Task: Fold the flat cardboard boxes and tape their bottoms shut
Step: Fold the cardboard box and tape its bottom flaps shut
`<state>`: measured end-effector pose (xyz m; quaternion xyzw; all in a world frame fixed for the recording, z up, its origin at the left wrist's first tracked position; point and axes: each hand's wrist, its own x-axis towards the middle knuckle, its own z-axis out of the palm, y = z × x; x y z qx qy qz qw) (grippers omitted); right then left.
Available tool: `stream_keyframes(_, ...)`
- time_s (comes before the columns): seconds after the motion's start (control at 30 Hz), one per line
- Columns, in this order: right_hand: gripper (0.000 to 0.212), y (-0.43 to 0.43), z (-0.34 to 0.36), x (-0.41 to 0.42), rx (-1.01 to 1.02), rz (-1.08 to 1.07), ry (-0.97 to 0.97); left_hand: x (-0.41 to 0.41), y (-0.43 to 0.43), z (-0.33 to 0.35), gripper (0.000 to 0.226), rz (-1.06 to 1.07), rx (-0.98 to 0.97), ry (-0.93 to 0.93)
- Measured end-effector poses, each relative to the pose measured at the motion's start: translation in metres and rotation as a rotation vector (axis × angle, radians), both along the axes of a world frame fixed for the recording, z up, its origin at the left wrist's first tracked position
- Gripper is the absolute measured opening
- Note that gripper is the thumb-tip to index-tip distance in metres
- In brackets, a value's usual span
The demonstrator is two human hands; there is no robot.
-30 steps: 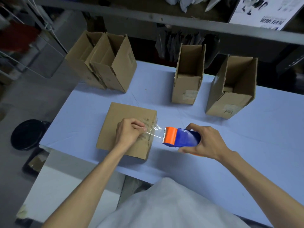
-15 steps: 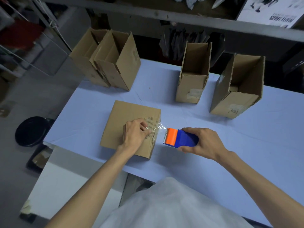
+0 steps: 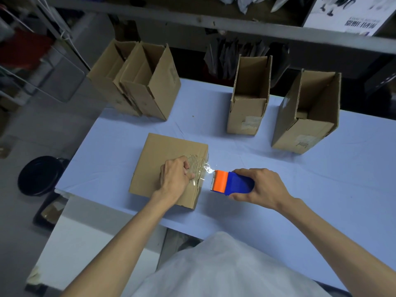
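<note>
In the head view, the box (image 3: 162, 161) we are closing lies in the middle of the frame, near the front edge of the desk (image 3: 321, 189), with what seems to be its bottom turned up. Our left hand (image 3: 176, 179) rests on its right part. The grip is bent, and the fingertips hold the end of the clear tape (image 3: 203, 171) down on the cardboard. Our right hand (image 3: 262, 187), just right of the box, has its grip clamped around the blue and orange tape dispenser (image 3: 232, 182). A short shiny piece of tape runs from it to the box edge.

The tape looks wrinkled at that edge. If we pull at an angle, it may stick to itself or lie crooked. If the left fingertips lift too early, the end may peel off. The box may also slide, because only one hand keeps it.

The desk has a pale blue cover with light creases. Open boxes stand at the top: a touching pair (image 3: 137, 82) at upper left, one in the upper middle (image 3: 248, 99) and one at the right (image 3: 306, 112). Behind them runs a grey shelf beam (image 3: 214, 20). A poster (image 3: 347, 13) is at upper right, and a round black object (image 3: 40, 175) sits on the floor at left.
</note>
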<state>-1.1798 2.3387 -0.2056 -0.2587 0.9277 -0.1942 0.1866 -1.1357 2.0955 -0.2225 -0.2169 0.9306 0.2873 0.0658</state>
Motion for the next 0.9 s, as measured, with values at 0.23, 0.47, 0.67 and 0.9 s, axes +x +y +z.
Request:
stream_keyframes(0.23, 0.057, -0.002, -0.001, 0.001, 0.038, 0.000, -0.007, -0.007, -0.008, 0.009, 0.055, -0.188, -0.319, -0.041)
stream_keyframes(0.47, 0.054, -0.002, -0.002, -0.002, 0.036, -0.018, -0.013, -0.010, -0.017, -0.010, 0.047, -0.681, -0.050, -0.006)
stream_keyframes(0.67, 0.057, -0.005, -0.002, -0.004, 0.044, 0.015, 0.005, -0.025, -0.011, -0.003, 0.048, -0.721, -0.158, -0.131)
stream_keyframes(0.9, 0.057, 0.001, -0.006, -0.007, 0.034, -0.015, -0.057, -0.017, -0.021, -0.010, 0.043, -0.499, 0.174, -0.004)
